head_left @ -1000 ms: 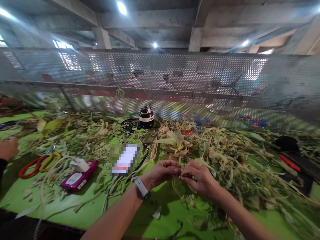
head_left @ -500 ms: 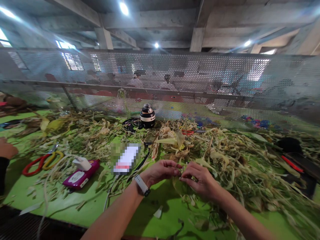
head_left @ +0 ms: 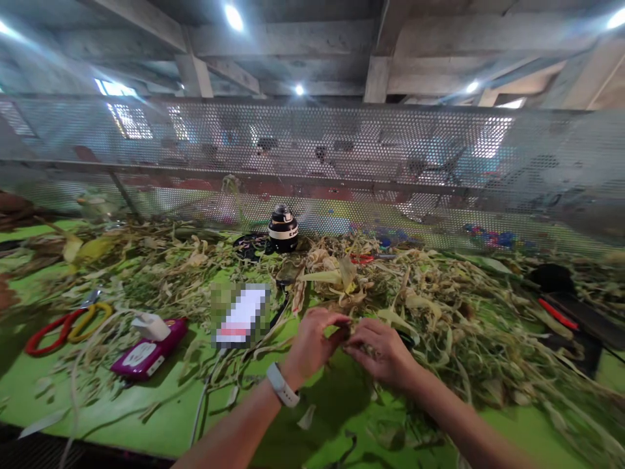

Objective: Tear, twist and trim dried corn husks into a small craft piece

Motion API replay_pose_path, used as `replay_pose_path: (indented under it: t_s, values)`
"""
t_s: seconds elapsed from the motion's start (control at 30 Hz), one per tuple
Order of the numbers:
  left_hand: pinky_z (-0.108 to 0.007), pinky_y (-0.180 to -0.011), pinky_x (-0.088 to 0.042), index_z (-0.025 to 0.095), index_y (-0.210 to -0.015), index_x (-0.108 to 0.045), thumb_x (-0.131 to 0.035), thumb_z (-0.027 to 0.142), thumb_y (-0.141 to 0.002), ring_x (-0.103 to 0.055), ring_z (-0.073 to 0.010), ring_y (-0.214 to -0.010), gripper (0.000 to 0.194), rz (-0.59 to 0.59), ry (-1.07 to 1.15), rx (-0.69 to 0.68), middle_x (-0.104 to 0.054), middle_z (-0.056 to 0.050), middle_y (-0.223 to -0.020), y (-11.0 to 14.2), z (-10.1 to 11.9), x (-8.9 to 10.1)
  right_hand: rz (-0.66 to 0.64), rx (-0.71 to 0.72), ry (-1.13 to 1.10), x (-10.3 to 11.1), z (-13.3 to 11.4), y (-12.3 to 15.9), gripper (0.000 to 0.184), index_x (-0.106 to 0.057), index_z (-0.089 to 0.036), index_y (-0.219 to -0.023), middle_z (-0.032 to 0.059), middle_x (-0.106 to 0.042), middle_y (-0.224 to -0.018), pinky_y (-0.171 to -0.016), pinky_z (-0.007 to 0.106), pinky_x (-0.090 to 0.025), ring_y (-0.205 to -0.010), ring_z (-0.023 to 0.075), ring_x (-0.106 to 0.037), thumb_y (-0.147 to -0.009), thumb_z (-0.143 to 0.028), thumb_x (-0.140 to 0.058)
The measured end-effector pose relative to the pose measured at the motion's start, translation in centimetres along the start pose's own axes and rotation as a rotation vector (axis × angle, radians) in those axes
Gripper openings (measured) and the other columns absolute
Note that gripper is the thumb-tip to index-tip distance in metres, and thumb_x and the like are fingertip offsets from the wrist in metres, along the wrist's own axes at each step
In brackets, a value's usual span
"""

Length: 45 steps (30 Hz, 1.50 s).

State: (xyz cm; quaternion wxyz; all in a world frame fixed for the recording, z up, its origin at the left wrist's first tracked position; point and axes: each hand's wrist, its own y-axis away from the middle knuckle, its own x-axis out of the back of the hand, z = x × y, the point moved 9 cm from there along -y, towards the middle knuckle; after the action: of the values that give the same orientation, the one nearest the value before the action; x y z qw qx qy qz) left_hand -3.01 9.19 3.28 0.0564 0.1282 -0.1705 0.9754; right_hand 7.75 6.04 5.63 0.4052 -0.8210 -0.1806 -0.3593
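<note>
My left hand (head_left: 317, 345), with a pale watch band (head_left: 282, 384) on its wrist, has thumb and fingers pinched together. Close against it, my right hand (head_left: 378, 348) is pinched too, so the fingertips of both almost meet. Whatever lies between them is too small and too covered to make out. Below and around the hands spread dried plant strips (head_left: 439, 312), pale green and straw-coloured, on the green tabletop (head_left: 263, 423). A crumpled yellowish husk-like leaf (head_left: 344, 277) lies just beyond the fingertips.
Left of my hands lie a phone (head_left: 244, 316) with a cable, a purple power bank (head_left: 149, 348) with a white plug, and red-and-yellow-handled scissors (head_left: 68, 326). A black jar (head_left: 283, 229) stands before the perforated metal screen (head_left: 312, 150). Another person's hand (head_left: 6, 293) shows at the left edge.
My left hand has rolled over at the wrist, its back now turned more upward. The right hand stays pinched beside it. The whole view has shifted slightly.
</note>
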Motion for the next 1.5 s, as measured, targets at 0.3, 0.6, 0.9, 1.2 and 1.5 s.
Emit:
replay_pose_path:
  t_s: [0.3,0.6,0.9,1.2,1.5]
  values:
    - [-0.029,-0.081,-0.047,0.020,-0.097,-0.065,-0.059,0.021,-0.076,-0.063,-0.0184,-0.086,0.021,0.060,0.186,0.056,-0.069,-0.005,-0.094,0.5,-2.4,-0.9,0.155,-0.452,-0.369,0.0,5.3,0.8,0.012,-0.054,-0.017,-0.082,0.0029,-0.058,-0.075,-0.067,0.028,-0.045,-0.072,0.0154,-0.055,-0.081,-0.028,-0.049]
    - [-0.028,-0.080,-0.049,0.019,-0.097,-0.065,-0.058,0.014,-0.074,-0.064,-0.0176,-0.085,0.024,0.072,0.141,0.000,-0.070,-0.006,-0.091,0.5,-1.6,-0.6,0.122,-0.490,-0.280,-0.4,6.7,0.9,0.018,-0.057,-0.017,-0.088,0.0012,-0.056,-0.075,-0.063,0.026,-0.043,-0.068,0.0139,-0.053,-0.071,-0.021,-0.055]
    - [-0.029,-0.076,-0.050,0.019,-0.103,-0.060,-0.056,0.016,-0.075,-0.064,-0.0162,-0.083,0.029,0.035,0.090,-0.001,-0.068,-0.005,-0.090,0.6,-1.6,-1.0,0.067,-0.542,-0.205,0.1,7.1,0.8,0.009,-0.058,-0.018,-0.068,-0.0017,-0.053,-0.058,-0.052,0.024,-0.037,-0.053,0.0118,-0.048,-0.073,-0.023,-0.052]
    - [-0.028,-0.073,-0.049,0.018,-0.103,-0.060,-0.063,0.020,-0.072,-0.063,-0.0170,-0.078,0.031,-0.015,0.191,0.100,-0.068,-0.006,-0.085,0.6,-2.1,-1.6,0.157,-0.628,-0.365,0.7,7.9,1.2,0.013,-0.048,-0.019,-0.077,-0.0022,-0.053,-0.072,-0.058,0.024,-0.039,-0.062,0.0116,-0.050,-0.064,-0.015,-0.050]
    - [-0.031,-0.080,-0.047,0.017,-0.099,-0.063,-0.062,0.017,-0.073,-0.062,-0.0176,-0.083,0.026,0.031,0.162,0.039,-0.069,-0.007,-0.091,0.6,-1.4,-1.1,-0.140,-0.534,-0.436,-1.2,5.9,0.7,0.019,-0.065,-0.016,-0.074,0.0021,-0.058,-0.074,-0.067,0.026,-0.037,-0.075,0.0163,-0.051,-0.073,-0.027,-0.049]
